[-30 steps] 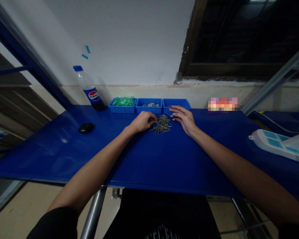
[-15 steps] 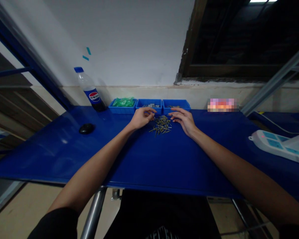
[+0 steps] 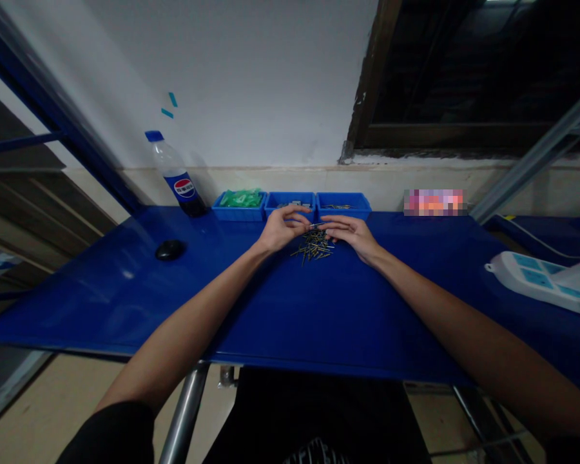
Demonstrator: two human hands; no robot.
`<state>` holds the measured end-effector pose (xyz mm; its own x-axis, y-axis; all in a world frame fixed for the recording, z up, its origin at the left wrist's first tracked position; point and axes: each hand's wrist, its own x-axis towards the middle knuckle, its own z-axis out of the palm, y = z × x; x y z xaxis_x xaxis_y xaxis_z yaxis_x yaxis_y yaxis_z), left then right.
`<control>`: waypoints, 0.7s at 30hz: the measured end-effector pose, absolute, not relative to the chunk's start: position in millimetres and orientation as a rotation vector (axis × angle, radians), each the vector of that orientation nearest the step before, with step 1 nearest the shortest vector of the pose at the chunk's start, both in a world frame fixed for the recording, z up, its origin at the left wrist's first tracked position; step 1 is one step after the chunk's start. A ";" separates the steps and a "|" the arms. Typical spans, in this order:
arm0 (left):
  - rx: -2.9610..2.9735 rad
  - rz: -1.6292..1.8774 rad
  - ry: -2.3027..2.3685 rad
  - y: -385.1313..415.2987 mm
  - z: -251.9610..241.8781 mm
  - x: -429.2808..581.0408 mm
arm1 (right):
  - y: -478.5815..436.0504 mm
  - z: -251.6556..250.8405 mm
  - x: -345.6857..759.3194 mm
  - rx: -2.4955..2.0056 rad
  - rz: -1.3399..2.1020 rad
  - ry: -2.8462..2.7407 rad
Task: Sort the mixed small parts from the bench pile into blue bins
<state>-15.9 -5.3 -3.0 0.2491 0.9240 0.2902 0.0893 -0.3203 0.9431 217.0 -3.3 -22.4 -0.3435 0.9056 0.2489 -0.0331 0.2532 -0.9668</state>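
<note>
Above a loose pile of thin, screw-like metal pieces (image 3: 313, 248), brassy and silvery, my two hands almost meet. My left hand (image 3: 283, 229) is pinched, thumb against forefinger, at a small pale piece whose kind I cannot make out. From the right, the fingertips of my right hand (image 3: 352, 235) close on a thin silvery screw-like piece (image 3: 316, 225) that bridges the gap between the hands. Its ends are partly hidden by the fingers. The pile lies on the blue table (image 3: 290, 316), just below both hands.
Behind the hands stand three blue bins: one with green plastic bags (image 3: 241, 198), one with grey metal parts (image 3: 299, 204), one with thin metal pieces (image 3: 338, 207). A cola bottle (image 3: 183, 187), black mouse-like object (image 3: 169, 249), white power strip (image 3: 536, 274) and blurred pink item (image 3: 434, 202) surround them.
My right hand has moved left toward my left hand, which shifted slightly right. Their fingertips now come together at the thin metal piece over the pile.
</note>
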 end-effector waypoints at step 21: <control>2.368 0.967 1.186 3.2 -17.5 -26.3 | 1.1 -22.6 221.6 -0.825 1.240 -1.305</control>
